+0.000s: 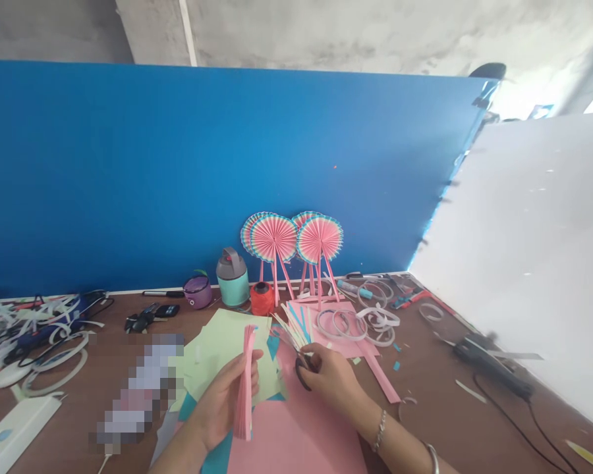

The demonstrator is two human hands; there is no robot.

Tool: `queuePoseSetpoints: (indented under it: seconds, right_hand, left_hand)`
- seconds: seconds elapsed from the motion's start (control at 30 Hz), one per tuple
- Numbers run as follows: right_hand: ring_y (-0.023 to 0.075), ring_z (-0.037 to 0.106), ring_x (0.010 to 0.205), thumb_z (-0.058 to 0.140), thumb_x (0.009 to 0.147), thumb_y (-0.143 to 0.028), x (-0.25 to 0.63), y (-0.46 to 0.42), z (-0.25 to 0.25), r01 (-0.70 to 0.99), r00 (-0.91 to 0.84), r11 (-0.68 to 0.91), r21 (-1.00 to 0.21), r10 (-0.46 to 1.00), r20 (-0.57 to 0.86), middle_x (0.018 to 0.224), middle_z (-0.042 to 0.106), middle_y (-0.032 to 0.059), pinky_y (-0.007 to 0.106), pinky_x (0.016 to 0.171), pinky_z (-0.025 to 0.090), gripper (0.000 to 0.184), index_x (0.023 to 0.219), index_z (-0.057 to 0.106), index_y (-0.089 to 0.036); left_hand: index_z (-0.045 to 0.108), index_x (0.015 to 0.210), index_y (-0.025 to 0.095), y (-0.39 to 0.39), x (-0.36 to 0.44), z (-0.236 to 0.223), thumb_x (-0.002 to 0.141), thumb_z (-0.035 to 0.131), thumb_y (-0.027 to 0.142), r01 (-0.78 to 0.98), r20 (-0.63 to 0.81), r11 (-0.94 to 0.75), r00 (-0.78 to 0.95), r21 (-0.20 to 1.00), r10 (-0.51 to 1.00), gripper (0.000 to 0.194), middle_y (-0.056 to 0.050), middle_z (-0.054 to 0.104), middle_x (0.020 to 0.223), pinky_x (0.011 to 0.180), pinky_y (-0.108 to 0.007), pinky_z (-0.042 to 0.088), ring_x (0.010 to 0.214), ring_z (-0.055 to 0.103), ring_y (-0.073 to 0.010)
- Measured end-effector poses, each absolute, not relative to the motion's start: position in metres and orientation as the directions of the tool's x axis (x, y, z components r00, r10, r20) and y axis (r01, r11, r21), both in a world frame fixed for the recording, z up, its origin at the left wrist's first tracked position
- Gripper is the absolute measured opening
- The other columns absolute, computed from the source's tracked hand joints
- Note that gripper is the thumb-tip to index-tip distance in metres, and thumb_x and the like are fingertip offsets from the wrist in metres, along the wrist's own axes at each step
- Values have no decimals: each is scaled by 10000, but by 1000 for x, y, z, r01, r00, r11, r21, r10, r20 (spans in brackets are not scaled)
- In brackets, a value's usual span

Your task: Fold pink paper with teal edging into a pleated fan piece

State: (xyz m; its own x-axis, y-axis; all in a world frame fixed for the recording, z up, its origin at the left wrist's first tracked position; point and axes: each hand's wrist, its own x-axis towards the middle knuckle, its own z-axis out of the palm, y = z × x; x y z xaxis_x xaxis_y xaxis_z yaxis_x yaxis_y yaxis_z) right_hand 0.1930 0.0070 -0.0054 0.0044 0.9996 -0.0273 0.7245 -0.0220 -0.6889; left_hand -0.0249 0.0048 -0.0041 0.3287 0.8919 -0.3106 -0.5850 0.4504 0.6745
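A narrow stack of folded pink paper [246, 388] stands upright in my left hand [222, 392], the fingers wrapped round it. My right hand [333, 375] grips a pair of scissors [304, 374] by the dark handles; the blades point up and left over cut paper strips [296, 322]. Below both hands lies a pink paper sheet [296, 438], with pale green sheets [217, 342] under and behind my left hand. Blue paper edges show between the sheets. Finished-looking round pleated fans [274, 238] with pink strip handles lean on the blue panel.
A teal lidded flask [232, 280], a purple pot [197, 291] and a red spool of string [262, 299] stand at the back. Rolls of tape [343, 324] lie right of centre. A black corded tool [491, 365] is at right; a power strip [20, 431] and tangled strips are at left.
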Motion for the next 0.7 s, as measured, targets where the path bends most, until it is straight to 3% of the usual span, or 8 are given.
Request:
queuePoseSetpoints:
  seconds: [0.13,0.3,0.4,0.53,0.7]
  right_hand:
    - [124,533,555,563,711,-208,196,10,-4,740,24,-48,-671,999,-45,599,628,-28,201,485,240,236,931,647,-207]
    - [108,466,513,535,720,-192,194,10,-3,773,-51,55,-632,998,25,560,568,-26,210,481,239,104,749,635,-189]
    - [132,519,595,523,725,-185,192,9,-4,737,-100,185,-650,981,166,671,600,-1,213,540,340,181,862,641,-189]
    - [168,587,776,502,752,-150,191,6,-9,687,-220,431,-585,891,398,904,623,52,249,685,440,383,1119,588,-217]
    - [177,611,834,489,766,-101,188,3,-19,718,-368,519,-464,849,380,964,631,50,254,689,466,438,1169,579,-245]
  left_hand:
    - [667,910,134,8,-26,-8,776,687,300,-582,-278,451,366,677,888,215,54,339,626,528,-207,335,543,355,-72]
    - [683,921,132,8,-27,-10,773,694,296,-584,-278,449,361,677,890,222,49,384,613,515,-201,354,536,378,-68]
    - [695,924,135,7,-27,-9,720,749,324,-572,-332,468,332,673,883,283,30,468,648,540,-203,396,567,436,-73]
    - [713,869,127,5,-27,-8,599,836,345,-540,-394,482,278,690,876,368,6,542,696,551,-198,423,599,484,-80]
    - [710,786,131,2,-24,-7,559,853,374,-480,-410,513,308,712,858,362,38,490,618,483,-175,367,517,421,-49]
